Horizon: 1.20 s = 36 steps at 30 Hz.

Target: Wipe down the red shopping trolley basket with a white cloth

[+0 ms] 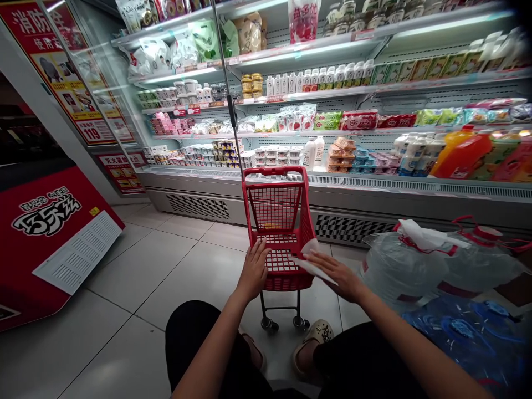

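Note:
A small red shopping cart with a grid basket stands between my feet, its handle at the far end. My left hand is at the near left side of the basket, fingers stretched out and holding nothing. Whether it touches the rim, I cannot tell. At the near right side, my right hand holds a thin white tissue under its extended fingers. Part of the tissue sticks up beside the basket's right wall, and the palm hides the rest.
An open chiller with bottles, cups and pouches spans the back. Large water bottles and bagged clear containers stand at right. A red freezer is at left. A thin dark pole rises behind the cart over pale floor tiles.

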Tool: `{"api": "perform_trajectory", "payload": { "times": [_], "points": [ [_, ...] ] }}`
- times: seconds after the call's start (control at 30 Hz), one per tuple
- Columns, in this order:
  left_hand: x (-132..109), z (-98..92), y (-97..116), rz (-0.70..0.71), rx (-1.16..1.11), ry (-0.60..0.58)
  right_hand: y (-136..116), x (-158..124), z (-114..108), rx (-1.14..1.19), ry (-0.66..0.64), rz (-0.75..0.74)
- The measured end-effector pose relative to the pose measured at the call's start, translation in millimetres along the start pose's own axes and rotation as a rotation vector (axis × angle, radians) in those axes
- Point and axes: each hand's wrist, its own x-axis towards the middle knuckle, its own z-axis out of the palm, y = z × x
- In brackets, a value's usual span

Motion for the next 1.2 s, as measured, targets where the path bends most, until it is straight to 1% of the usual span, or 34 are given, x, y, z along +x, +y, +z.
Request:
{"api": "perform_trajectory", "payload": {
  "times": [0.1, 0.17, 0.23, 0.3, 0.4, 0.5, 0.57, 0.63, 0.7, 0.77, 0.8, 0.83, 0.87, 0.93, 0.97, 1.0, 1.1, 1.17, 1.2],
  "points": [
    [0, 0.5, -2, 0.011, -0.031, -0.008, 32, 16, -3, 0.042, 0.029, 0.132],
    [-1, 2.5, -3, 0.008, -0.035, 0.003, 48, 29, -4, 0.064, 0.026, 0.213],
    [-2, 4.2, -4, 0.004, -0.028, 0.013, 53, 38, 0, 0.077, 0.049, 0.263],
    [-2, 3.9, -8, 0.006, -0.013, 0.017, 48, 38, 10, 0.071, 0.104, 0.271],
    [-3, -2.3, -19, 0.010, 0.034, 0.013, 24, 27, 30, 0.045, 0.171, 0.228],
    [-1, -11.3, -33, -0.029, 0.112, 0.005, -14, 17, 45, 0.017, 0.196, 0.163],
    [2, -13.5, -36, -0.082, 0.169, 0.014, -41, 18, 51, -0.008, 0.210, 0.162],
    [4, -9.6, -31, -0.144, 0.219, 0.049, -66, 25, 52, -0.038, 0.209, 0.187],
    [6, -0.3, -18, -0.172, 0.249, 0.091, -86, 34, 50, -0.063, 0.183, 0.167],
    [4, 10.7, -1, -0.112, 0.248, 0.113, -98, 43, 46, -0.071, 0.137, 0.092],
    [3, 15.2, 6, -0.074, 0.239, 0.114, -100, 48, 44, -0.068, 0.109, 0.046],
    [1, 18.4, 12, -0.069, 0.229, 0.120, -99, 51, 41, -0.064, 0.082, 0.001],
    [-1, 19.9, 16, -0.094, 0.221, 0.129, -94, 54, 39, -0.060, 0.059, -0.041],
    [-5, 18.4, 19, -0.149, 0.203, 0.130, -77, 61, 36, -0.063, 0.040, -0.091],
    [-7, 16.1, 18, -0.170, 0.195, 0.123, -65, 64, 34, -0.074, 0.045, -0.090],
    [-9, 13.4, 16, -0.180, 0.188, 0.114, -51, 68, 33, -0.087, 0.055, -0.074],
    [-12, 6.3, 12, -0.180, 0.178, 0.099, -10, 85, 29, -0.129, 0.072, 0.055],
    [-13, 4.1, 9, -0.176, 0.172, 0.101, 7, 96, 26, -0.140, 0.072, 0.136],
    [-14, 3.4, 8, -0.173, 0.167, 0.101, 9, 100, 26, -0.138, 0.078, 0.160]
  ]
}}
